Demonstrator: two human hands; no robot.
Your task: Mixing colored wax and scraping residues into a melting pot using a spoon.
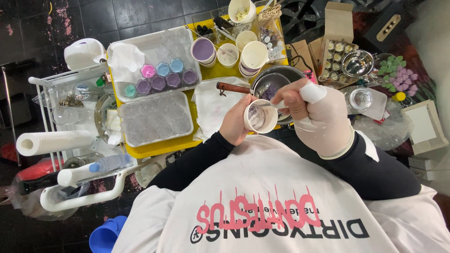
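The person's left hand (234,124) is wrapped around a small paper cup (261,116), fingers curled at its side, holding it up close to the chest so the inside is easy to see. The right hand (315,115), in a pale glove with bare fingertips, pinches a thin stirring stick (272,106) that dips into the cup. The cup sits near the middle of the view, tipped a little toward the face.

Just past the cup, at about 12 o'clock, is a metal pot (274,79) with a wooden handle (233,87) sticking out toward 9 o'clock. It is close by, so it is an easy reach. It rests on a yellow table (154,149).

Toward 10 o'clock lies a white tray (154,47) with pink, blue and purple little moulds (161,77). Below it, at 9 o'clock, a second tray (154,118) holds clear empty cups. More paper cups (253,56) stand at 12 o'clock. A roll of paper towel (54,142) sits far out at 9 o'clock, and a cardboard box (338,28) of small candles is at 1 o'clock.
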